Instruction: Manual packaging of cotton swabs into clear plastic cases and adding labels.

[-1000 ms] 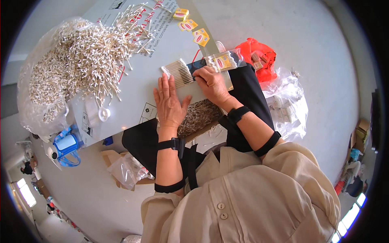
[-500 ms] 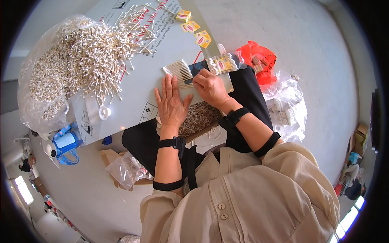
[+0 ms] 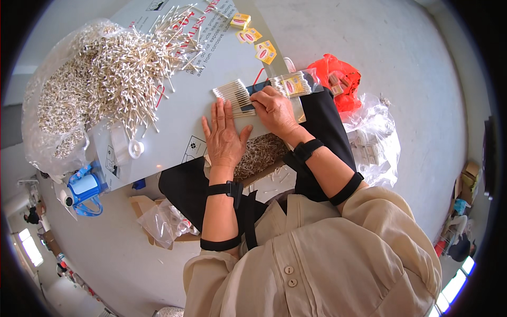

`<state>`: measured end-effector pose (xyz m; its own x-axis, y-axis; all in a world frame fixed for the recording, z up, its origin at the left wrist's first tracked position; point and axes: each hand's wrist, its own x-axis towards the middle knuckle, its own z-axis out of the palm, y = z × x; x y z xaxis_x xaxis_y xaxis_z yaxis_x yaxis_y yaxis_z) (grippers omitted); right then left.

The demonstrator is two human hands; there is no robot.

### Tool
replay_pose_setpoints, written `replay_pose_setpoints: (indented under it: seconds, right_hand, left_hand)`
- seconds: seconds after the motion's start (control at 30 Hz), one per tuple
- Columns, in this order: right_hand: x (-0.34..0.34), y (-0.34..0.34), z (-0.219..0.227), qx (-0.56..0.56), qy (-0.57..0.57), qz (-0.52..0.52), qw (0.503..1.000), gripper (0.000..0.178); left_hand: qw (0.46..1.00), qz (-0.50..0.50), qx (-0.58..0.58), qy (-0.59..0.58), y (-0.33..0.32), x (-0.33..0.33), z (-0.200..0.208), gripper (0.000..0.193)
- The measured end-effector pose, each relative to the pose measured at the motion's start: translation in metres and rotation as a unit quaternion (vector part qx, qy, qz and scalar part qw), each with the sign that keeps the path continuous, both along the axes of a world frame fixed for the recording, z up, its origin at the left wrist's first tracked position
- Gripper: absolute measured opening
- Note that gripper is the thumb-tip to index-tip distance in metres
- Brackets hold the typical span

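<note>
Work in hand is prob. lining up swabs side by side: a neat row of swabs (image 3: 232,96) lies flat on the table (image 3: 174,129), upper centre of frame, nr. the lower table edge. Next move seems to call for a light, level touch, b/c the sticks look loose & could skew. L hand (image 3: 226,143), centre of frame, lies palm down w/ fingers nearly straight & close together, thumb well apart; tips touch the row's lower side, no grip visible. R hand (image 3: 277,112), just right of it, has fingers curled in at the row's right end; tips hidden, so can't tell if they're clamped on a stick or just pushing. Beyond its knuckles, a clear pack w/ yellow label (image 3: 291,84); loose swab pile (image 3: 113,79) upper left, partly in a clear bag; yellow cards (image 3: 265,53) up top.
</note>
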<state>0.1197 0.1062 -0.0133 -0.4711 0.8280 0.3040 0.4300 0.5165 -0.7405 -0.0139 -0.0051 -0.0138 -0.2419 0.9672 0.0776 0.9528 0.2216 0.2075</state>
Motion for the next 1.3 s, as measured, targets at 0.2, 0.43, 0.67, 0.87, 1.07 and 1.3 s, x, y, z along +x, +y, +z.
replay_pose_setpoints:
  seconds: [0.2,0.43,0.67,0.87,1.07,1.3]
  right_hand:
    - [0.0,-0.001,0.001,0.002,-0.006,-0.005,1.0,0.006]
    - [0.0,-0.002,-0.001,0.012,-0.002,-0.003,1.0,0.003]
    - [0.001,-0.003,-0.001,0.013,0.005,-0.002,1.0,0.002]
    - [0.0,-0.004,0.0,0.014,-0.002,-0.01,1.0,0.002]
    - [0.003,-0.004,0.0,0.027,-0.017,0.041,0.999,0.006]
    - [-0.007,0.003,0.009,-0.024,-0.025,-0.017,0.999,0.011]
  left_hand:
    - [1.0,0.001,0.002,0.0,0.0,0.0,0.001,0.082]
    - [1.0,0.002,0.006,0.001,0.0,0.001,0.001,0.082]
    - [1.0,0.002,0.005,-0.001,0.001,0.001,0.003,0.082]
    - [1.0,0.003,0.006,-0.001,0.001,0.002,0.003,0.082]
    - [1.0,0.004,0.009,-0.006,0.001,0.001,0.003,0.082]
    - [1.0,0.006,0.003,-0.014,0.0,0.001,0.001,0.082]
